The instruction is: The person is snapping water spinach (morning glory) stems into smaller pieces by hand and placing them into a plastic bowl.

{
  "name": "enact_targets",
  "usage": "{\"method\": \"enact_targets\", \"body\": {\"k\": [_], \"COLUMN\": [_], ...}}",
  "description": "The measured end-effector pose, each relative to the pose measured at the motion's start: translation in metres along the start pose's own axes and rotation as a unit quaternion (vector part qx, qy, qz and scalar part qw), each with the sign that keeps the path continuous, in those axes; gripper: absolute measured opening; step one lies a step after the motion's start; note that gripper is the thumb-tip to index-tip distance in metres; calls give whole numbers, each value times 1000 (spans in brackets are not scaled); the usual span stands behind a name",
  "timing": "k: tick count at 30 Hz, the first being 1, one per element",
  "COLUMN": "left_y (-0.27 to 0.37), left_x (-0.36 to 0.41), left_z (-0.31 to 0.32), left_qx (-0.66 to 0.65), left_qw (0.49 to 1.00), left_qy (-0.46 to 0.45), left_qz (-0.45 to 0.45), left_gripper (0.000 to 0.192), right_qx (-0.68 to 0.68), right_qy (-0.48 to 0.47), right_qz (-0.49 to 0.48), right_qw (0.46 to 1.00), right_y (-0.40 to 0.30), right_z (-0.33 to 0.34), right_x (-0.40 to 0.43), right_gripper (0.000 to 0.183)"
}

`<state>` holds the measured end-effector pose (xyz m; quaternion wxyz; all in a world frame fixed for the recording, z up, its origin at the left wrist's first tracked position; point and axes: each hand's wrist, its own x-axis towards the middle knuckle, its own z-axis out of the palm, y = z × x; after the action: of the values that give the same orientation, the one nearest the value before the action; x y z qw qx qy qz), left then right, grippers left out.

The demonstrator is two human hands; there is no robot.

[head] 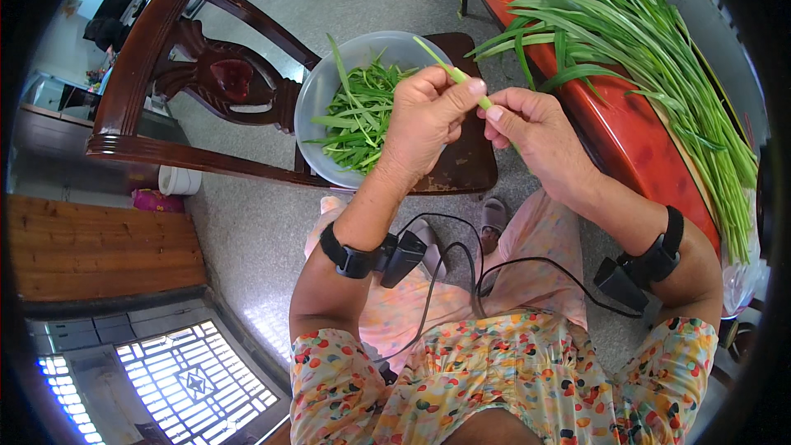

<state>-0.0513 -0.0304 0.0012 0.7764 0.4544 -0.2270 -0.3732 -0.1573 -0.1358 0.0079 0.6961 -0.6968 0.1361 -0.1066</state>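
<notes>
My left hand [426, 114] and my right hand [528, 120] meet over the wooden chair's seat, thumbs close together. Both pinch one green leafy stalk [458, 75], whose thin pale end points up to the left. Just behind my left hand, a translucent plastic bowl [312, 151] holds a heap of cut or torn green leaves [364, 117]. It rests on the seat [460, 164]. To the right, a large bundle of long green stalks with narrow leaves [655, 55] lies across a glossy red surface [624, 130].
The carved wooden chair back [232, 77] rises left of the bowl. Black cables [537, 259] run across my lap between the forearm straps. A white bucket [179, 180] stands on the floor at the left. A clear plastic bag [740, 284] is at the right edge.
</notes>
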Motion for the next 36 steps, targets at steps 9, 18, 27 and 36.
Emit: {"method": "enact_targets", "body": {"k": [9, 18, 27, 36], "left_y": [-4, -6, 15, 0], "left_x": [-1, 1, 15, 3], "left_z": [7, 1, -27, -9], "left_qx": [96, 83, 548, 660], "left_qw": [995, 996, 717, 658], "left_qy": [-24, -20, 69, -217], "left_qz": [-13, 8, 426, 290], "left_gripper": [10, 14, 12, 9], "right_qx": [-54, 43, -72, -343], "right_qy": [24, 21, 58, 11], "right_qz": [-9, 38, 84, -15], "right_qw": [998, 998, 992, 939], "right_y": [3, -3, 2, -2], "right_z": [-3, -3, -3, -5], "right_x": [0, 2, 3, 0], "right_gripper": [18, 17, 20, 16]}}
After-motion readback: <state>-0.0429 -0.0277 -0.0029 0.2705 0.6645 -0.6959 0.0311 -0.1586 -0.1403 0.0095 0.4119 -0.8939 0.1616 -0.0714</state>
